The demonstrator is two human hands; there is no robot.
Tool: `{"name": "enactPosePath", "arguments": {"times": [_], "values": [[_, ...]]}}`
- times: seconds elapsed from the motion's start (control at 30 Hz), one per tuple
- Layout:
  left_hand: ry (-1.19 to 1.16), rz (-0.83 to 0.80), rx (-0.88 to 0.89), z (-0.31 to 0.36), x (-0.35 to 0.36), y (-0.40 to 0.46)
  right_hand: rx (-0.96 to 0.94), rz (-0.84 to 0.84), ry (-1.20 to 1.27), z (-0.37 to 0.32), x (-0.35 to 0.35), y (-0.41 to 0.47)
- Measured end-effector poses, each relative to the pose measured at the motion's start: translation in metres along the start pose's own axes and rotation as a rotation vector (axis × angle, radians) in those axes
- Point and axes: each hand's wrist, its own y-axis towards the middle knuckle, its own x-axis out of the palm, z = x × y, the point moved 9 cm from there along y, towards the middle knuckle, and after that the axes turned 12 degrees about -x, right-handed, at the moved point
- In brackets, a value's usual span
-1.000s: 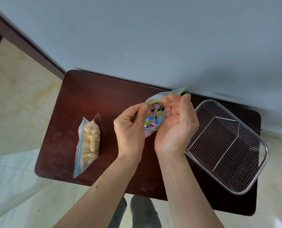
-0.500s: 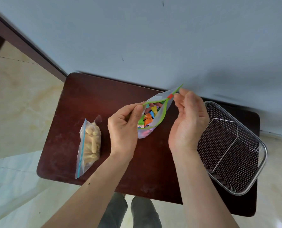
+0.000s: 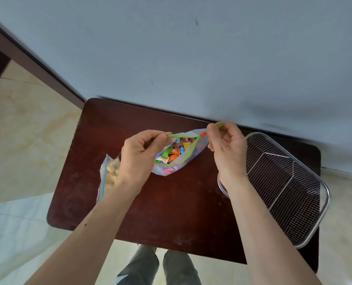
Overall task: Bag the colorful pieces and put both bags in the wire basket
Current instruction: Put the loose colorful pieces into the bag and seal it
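A dark reddish-brown table (image 3: 171, 212) stands against a pale blue-grey wall (image 3: 191, 48), over glossy cream floor tiles (image 3: 23, 140). Above it, the left hand (image 3: 139, 157) and right hand (image 3: 227, 150) each pinch 1 end of the green-zip bag (image 3: 199, 148), its mouth gaping over colorful pieces (image 3: 172, 154). A second bag (image 3: 107, 177) lies left; the wire basket (image 3: 284, 188) sits right.

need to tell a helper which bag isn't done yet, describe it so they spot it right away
On the dark wooden table, left of the wire basket, both hands hold a clear bag of colorful pieces. Unlike the blue-zip bag of pale pieces lying flat, its green zip gapes open.
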Motion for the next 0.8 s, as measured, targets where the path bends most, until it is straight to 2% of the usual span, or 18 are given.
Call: {"name": "enactPosePath", "arguments": {"times": [0.23,0.4,0.57,0.8], "values": [[0.299,-0.026,-0.018,0.016,0.01,-0.006,-0.012,-0.006,-0.079,0.001,-0.006,0.002],[0.592,-0.041,0.08,0.045,0.042,-0.012,-0.003,-0.031,-0.072,-0.003,-0.005,0.003],[0.653,-0.038,0.128,0.057,0.068,-0.013,-0.019,-0.079,0.021,-0.009,0.0,0.001],[0.595,-0.037,0.096,0.049,0.062,-0.011,0.001,-0.043,-0.018,-0.006,-0.006,-0.001]]}}
